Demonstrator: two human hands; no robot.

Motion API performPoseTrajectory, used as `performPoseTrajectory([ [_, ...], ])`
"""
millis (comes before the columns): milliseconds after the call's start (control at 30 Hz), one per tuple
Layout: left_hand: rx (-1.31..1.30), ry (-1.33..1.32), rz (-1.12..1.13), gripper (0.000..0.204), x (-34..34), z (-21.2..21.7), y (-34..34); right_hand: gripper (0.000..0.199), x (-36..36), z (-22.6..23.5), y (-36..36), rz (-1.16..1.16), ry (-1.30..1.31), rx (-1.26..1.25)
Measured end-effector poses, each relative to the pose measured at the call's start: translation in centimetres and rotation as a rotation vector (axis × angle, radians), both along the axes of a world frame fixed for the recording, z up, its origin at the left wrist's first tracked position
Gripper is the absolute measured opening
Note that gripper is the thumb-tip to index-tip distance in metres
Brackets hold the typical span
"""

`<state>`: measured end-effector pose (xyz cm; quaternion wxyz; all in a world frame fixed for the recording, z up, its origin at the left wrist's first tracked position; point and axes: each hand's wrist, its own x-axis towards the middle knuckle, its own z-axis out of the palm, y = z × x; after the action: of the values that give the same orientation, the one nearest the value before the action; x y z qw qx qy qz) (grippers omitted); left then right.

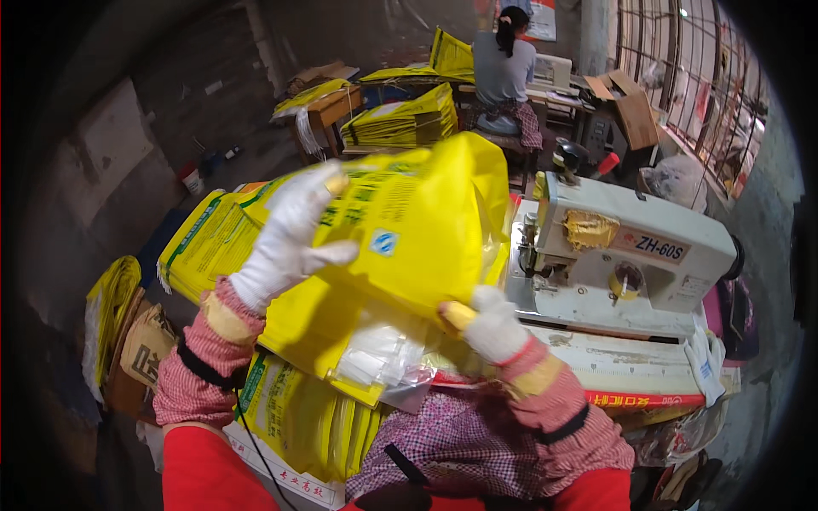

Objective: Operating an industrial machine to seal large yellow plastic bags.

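My left hand (290, 234), in a white glove with yellowish fingertips, is over a yellow woven bag, its thumb and fingers spread apart. At the bag's lower right corner my right hand (492, 326), also gloved, pinches the edge. The yellow bag (426, 230) is raised and tilted, with green print and a small blue-and-white mark on its face. Beneath it lie more yellow bags (307, 332), and a clear plastic liner (379, 353) shows near my right hand. To the right stands a white sewing machine (639, 238); the raised bag hides part of its left end.
Stacked yellow bags (209, 238) lie at the left and below, by my lap (452, 443). Farther back, a person (504, 77) sits at another machine near a bag pile (405, 119). A cardboard box (626, 106) stands by the barred window (699, 77).
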<state>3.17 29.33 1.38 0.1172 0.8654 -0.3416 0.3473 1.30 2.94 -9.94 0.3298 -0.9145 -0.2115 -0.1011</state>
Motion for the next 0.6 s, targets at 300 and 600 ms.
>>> performPoseTrajectory([
  [300,0.426,0.138,0.604,0.046,1.6,-10.1,8.5,0.032,-3.4,0.8,-8.8,0.039,0.004,0.862],
  [600,0.534,0.089,0.627,0.021,0.2,-17.6,16.1,0.027,-4.7,-3.6,-5.8,-0.039,0.14,0.204],
])
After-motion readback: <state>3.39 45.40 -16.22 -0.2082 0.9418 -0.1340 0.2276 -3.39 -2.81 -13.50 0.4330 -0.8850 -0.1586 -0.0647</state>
